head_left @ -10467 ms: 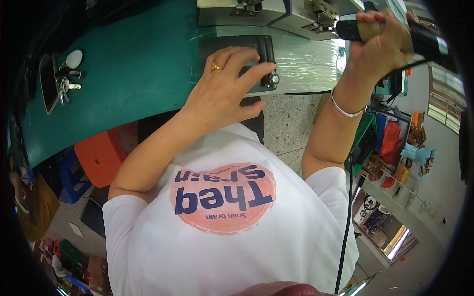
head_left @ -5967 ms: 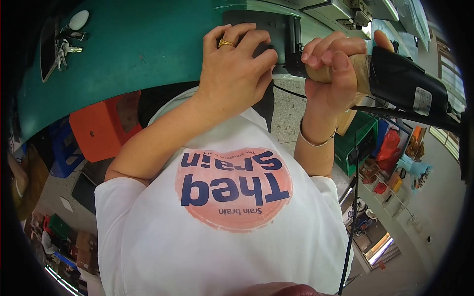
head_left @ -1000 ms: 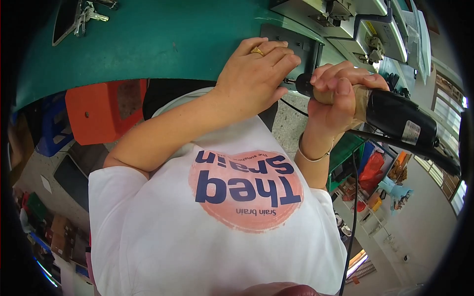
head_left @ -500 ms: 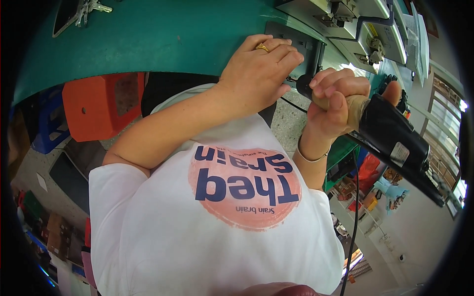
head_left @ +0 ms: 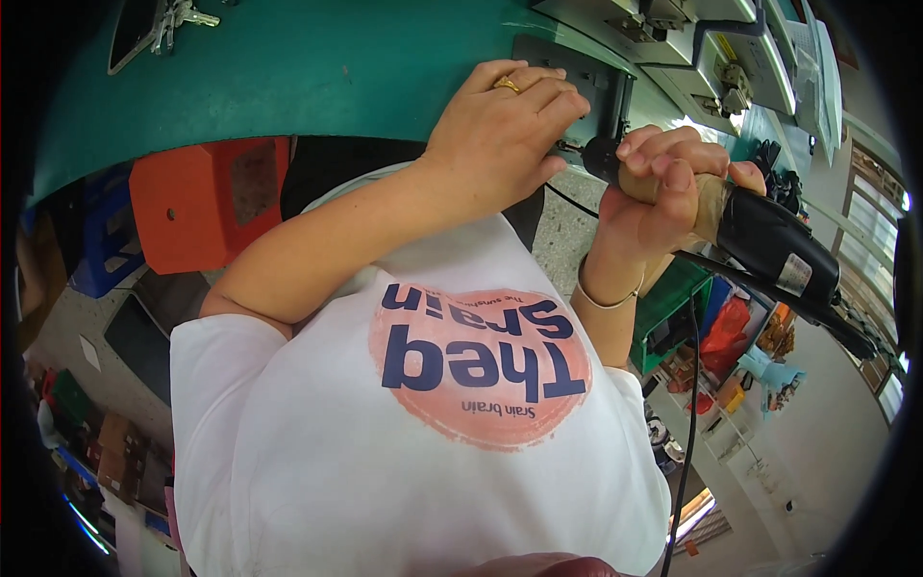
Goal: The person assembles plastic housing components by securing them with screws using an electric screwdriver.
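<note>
My right hand [head_left: 659, 197] wraps round the tan-taped neck of a black corded rotary grinder [head_left: 781, 238]. The tool tilts, its body away to the right and its thin metal tip [head_left: 569, 147] towards my left thumb. My left hand [head_left: 505, 125], with a gold ring on one finger, is palm down at the table edge. Its fingers are bent and close together over a dark grey plate [head_left: 604, 91]. Whatever lies under those fingers is hidden, and I cannot tell if the tip touches it.
Metal units with clamp-like fittings [head_left: 735, 91] stand at the back right of the green table [head_left: 317, 77]. Keys [head_left: 178, 19] lie far left. Below the edge is an orange stool [head_left: 192, 207]. A black cord [head_left: 692, 404] hangs at right; a green crate [head_left: 673, 313] stands beyond.
My right hand and the grinder have shifted slightly right, and the right fingers sit a little looser on the taped neck. My left hand stays nearly in place, moving slightly up.
</note>
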### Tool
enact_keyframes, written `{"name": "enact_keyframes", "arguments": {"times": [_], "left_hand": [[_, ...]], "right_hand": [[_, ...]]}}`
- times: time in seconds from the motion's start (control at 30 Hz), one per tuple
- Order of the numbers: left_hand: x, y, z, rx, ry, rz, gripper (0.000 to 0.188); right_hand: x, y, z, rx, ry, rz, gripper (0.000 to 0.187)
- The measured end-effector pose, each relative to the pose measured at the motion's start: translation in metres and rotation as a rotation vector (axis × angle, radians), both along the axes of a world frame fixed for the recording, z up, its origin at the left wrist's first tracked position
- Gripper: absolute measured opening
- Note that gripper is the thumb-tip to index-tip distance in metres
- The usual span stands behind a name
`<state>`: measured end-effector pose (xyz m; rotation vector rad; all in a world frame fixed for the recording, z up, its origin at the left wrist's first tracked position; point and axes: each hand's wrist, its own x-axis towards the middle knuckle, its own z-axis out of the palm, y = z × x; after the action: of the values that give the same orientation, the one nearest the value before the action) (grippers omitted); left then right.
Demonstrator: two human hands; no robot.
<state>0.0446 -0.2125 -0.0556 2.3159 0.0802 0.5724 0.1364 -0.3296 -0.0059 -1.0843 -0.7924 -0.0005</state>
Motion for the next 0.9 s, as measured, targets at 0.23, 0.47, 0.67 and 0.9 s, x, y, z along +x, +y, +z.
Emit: {"name": "enact_keyframes", "arguments": {"times": [0.23,0.47,0.67,0.9], "left_hand": [[0.004,-0.001,-0.002,0.017,0.001,0.002,0.054],[0.003,-0.001,0.004,0.058,0.030,-0.016,0.053],[0.003,0.005,0.012,0.120,0.055,-0.049,0.059],[0.011,0.013,0.025,0.255,0.171,-0.023,0.081]], "right_hand": [[0.006,-0.005,0.003,-0.043,0.006,-0.101,0.077],[0.024,-0.030,0.025,0.114,0.067,-0.032,0.032],[0.033,-0.052,0.020,0.084,0.133,0.015,0.022],[0.034,-0.065,0.017,0.162,0.091,-0.009,0.067]]}}
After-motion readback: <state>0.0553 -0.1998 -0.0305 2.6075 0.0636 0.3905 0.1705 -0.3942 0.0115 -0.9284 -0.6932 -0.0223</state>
